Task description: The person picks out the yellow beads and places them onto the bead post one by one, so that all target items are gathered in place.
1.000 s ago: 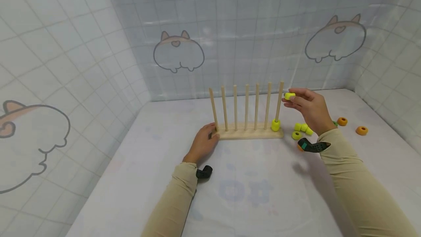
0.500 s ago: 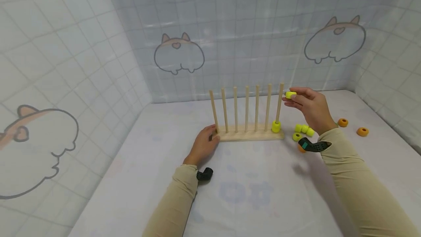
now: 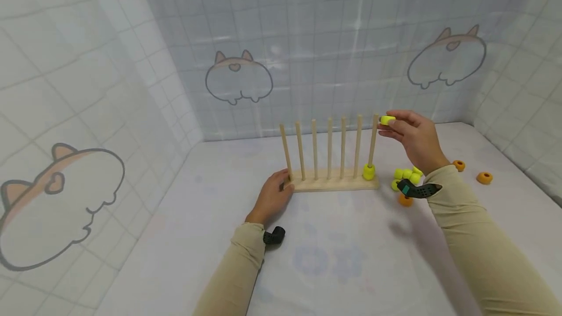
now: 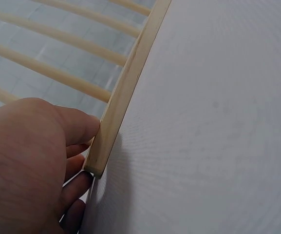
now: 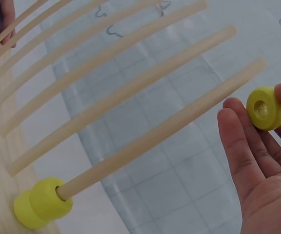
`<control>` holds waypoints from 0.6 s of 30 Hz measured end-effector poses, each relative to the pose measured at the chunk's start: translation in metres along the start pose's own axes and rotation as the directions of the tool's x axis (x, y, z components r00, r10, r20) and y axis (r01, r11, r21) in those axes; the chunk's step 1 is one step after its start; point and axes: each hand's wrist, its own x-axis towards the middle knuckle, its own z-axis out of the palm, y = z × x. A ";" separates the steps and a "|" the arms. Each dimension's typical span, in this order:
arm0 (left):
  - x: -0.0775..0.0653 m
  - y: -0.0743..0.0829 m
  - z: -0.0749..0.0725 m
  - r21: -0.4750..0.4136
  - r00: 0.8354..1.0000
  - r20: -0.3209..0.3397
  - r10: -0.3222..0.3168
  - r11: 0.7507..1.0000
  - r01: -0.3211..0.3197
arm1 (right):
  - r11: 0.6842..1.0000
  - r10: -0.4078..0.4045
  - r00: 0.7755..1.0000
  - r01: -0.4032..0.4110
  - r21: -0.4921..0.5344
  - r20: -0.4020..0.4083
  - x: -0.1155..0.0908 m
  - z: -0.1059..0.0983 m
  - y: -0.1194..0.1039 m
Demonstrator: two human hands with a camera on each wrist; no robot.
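A wooden peg rack (image 3: 325, 185) stands on the table, with several upright pegs along its base. My left hand (image 3: 273, 198) grips the left end of this base, thumb on the front face in the left wrist view. Between the thumb and fingers of my right hand (image 3: 419, 139) is a yellow bead (image 5: 275, 109), pinched beside the top of the rightmost peg (image 5: 169, 129). The bead's hole faces the peg, and the peg's tip is apart from it. Two stacked yellow beads (image 5: 50, 197) sit at the foot of that same peg. The other pegs are bare.
Several loose yellow beads (image 3: 407, 174) lie right of the rack, partly behind my right wrist. One orange bead (image 3: 405, 201) lies just in front of them. Farther right are two more orange beads (image 3: 485, 177). A tiled-pattern sheet (image 3: 307, 62) hangs behind the table.
My right hand has risen slightly with the yellow bead, up level with the peg's tip. The left hand keeps its hold on the base. The head view has tilted a little.
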 end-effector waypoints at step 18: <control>0.003 -0.003 0.001 0.013 1.000 0.002 -0.001 1.000 0.001 | 0.999 -0.034 0.999 0.034 0.025 -0.012 0.011 0.008 -0.008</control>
